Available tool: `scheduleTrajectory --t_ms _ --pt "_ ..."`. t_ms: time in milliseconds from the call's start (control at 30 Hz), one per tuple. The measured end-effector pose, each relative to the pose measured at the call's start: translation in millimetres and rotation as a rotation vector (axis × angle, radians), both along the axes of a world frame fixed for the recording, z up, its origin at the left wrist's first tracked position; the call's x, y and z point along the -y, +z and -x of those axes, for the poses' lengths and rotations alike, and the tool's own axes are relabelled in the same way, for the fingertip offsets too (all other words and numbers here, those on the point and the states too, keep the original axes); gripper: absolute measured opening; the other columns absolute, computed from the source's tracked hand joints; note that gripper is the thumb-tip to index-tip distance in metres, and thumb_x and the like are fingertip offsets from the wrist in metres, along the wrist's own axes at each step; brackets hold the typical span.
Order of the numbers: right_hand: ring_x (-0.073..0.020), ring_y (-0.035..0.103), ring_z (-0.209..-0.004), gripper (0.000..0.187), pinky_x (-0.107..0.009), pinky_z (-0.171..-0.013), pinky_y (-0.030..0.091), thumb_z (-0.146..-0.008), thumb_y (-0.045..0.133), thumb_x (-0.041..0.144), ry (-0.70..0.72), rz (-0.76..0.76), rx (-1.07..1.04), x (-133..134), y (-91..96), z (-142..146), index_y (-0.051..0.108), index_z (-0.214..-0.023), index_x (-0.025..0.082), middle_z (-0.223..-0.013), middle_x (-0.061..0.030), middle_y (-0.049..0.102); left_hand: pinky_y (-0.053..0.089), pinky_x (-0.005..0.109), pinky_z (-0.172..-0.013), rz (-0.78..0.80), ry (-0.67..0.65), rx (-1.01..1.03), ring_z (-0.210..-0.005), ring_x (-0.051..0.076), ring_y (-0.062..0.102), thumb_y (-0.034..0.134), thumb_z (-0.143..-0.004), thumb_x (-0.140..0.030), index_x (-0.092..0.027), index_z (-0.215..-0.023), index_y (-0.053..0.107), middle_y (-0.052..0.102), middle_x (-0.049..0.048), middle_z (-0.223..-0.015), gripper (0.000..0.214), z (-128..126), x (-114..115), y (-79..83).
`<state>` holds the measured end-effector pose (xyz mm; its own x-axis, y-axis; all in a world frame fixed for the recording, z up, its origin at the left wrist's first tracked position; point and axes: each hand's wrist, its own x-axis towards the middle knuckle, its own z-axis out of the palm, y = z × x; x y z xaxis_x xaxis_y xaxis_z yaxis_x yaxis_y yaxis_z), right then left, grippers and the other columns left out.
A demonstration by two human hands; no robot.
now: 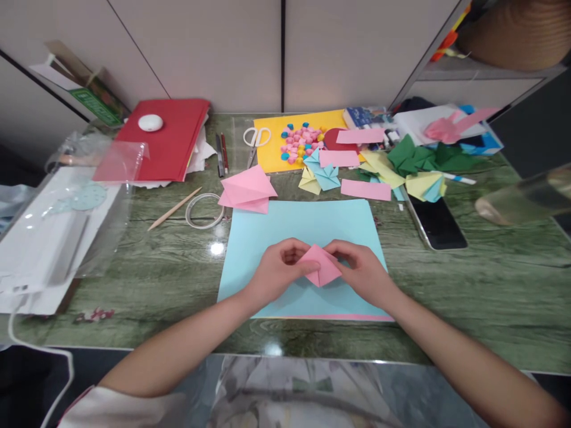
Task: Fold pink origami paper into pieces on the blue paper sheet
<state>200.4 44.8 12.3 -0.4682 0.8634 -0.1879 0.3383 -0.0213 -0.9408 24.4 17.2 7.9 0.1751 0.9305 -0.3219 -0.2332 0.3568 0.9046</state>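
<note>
A pink folded paper [322, 272], diamond-shaped with a crease down its lower middle, is held between both my hands. My left hand [282, 267] grips its left side, the thumb lying across the front face. On the right side, my right hand [360, 268] pinches the edge between thumb and fingers. Beneath them lies a sheet of light blue paper [259, 238], with a pink edge showing under its near side. Loose pink paper pieces [248, 189] overlap the sheet's far left corner.
White scissors [257, 138], a tape roll [191, 213] and a wooden stick [173, 209] lie at left-centre. Small pink balls [300, 142] sit on yellow paper [267, 157]. Green folded papers [410, 157] and a phone [439, 223] are at right. A red folder [165, 142] stands back left.
</note>
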Motion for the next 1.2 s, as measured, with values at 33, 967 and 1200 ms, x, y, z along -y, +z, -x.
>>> scheduleTrajectory --t_ms 33,967,1200 --pt "-0.0164 0.052 -0.071 0.019 -0.028 -0.065 0.038 -0.083 0.054 0.037 0.005 0.011 -0.015 0.0 0.2 -0.2 0.061 -0.074 0.021 -0.073 -0.0012 0.06 0.045 0.024 -0.065 0.001 0.009 -0.003 -0.066 0.012 0.058 0.08 -0.058 -0.027 -0.015 -0.074 0.063 0.065 0.0006 -0.072 0.027 -0.1 -0.1 -0.3" --pt "-0.0158 0.053 -0.071 0.017 -0.028 -0.066 0.038 -0.078 0.063 0.037 -0.069 0.018 -0.091 -0.8 1.8 0.5 0.062 -0.072 0.021 -0.071 -0.0003 0.06 0.046 0.025 -0.065 -0.1 -0.062 -0.24 -0.07 0.014 0.059 0.074 -0.067 -0.026 -0.019 -0.093 0.071 0.069 0.0039 -0.079 0.027 -0.3 5.7 0.1" --pt "-0.015 0.051 -0.066 0.018 -0.028 -0.063 0.037 -0.078 0.063 0.035 -0.053 0.009 -0.156 -0.7 2.6 -2.6 0.062 -0.068 0.021 -0.067 -0.0001 0.058 0.042 0.022 -0.059 -0.089 -0.072 -0.181 -0.062 0.01 0.054 0.077 -0.062 -0.025 -0.017 -0.083 0.068 0.063 0.0001 -0.068 0.024 0.3 4.4 -0.4"
